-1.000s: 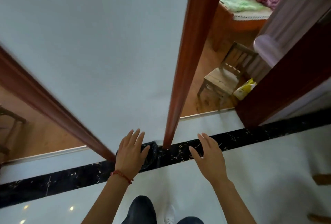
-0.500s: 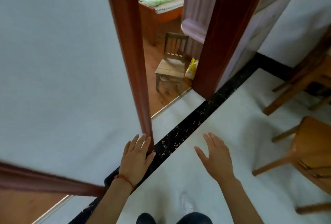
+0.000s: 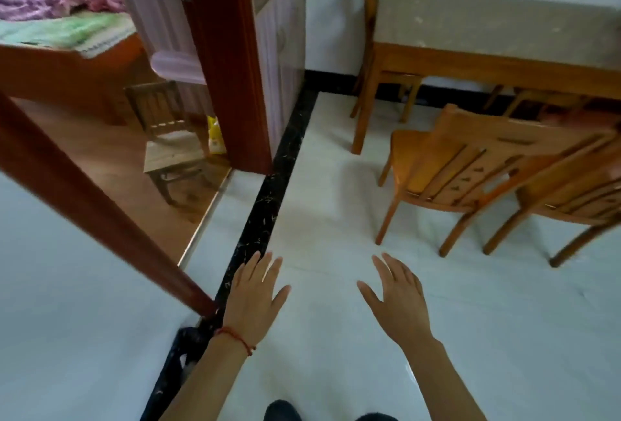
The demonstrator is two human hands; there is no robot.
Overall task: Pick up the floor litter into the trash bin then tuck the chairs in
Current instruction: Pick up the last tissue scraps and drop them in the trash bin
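My left hand, with a red string at the wrist, and my right hand hover palm-down over the white tiled floor, fingers apart and holding nothing. To the right, a wooden chair stands pulled out from the wooden table, its back toward me. A second chair stands beside it at the right edge. A third chair sits at the table's far left end against the wall. I see no litter on the floor. A dark bag-like shape lies under my left forearm; what it is I cannot tell.
A red-brown door frame opens into a bedroom at the left, with a small wooden chair, a yellow packet and a bed. A black marble strip runs along the floor. A white wall fills the lower left.
The view has swung to the right: the doorway moved to the left, and the table and chairs came into sight. Both hands stayed spread in front of me.
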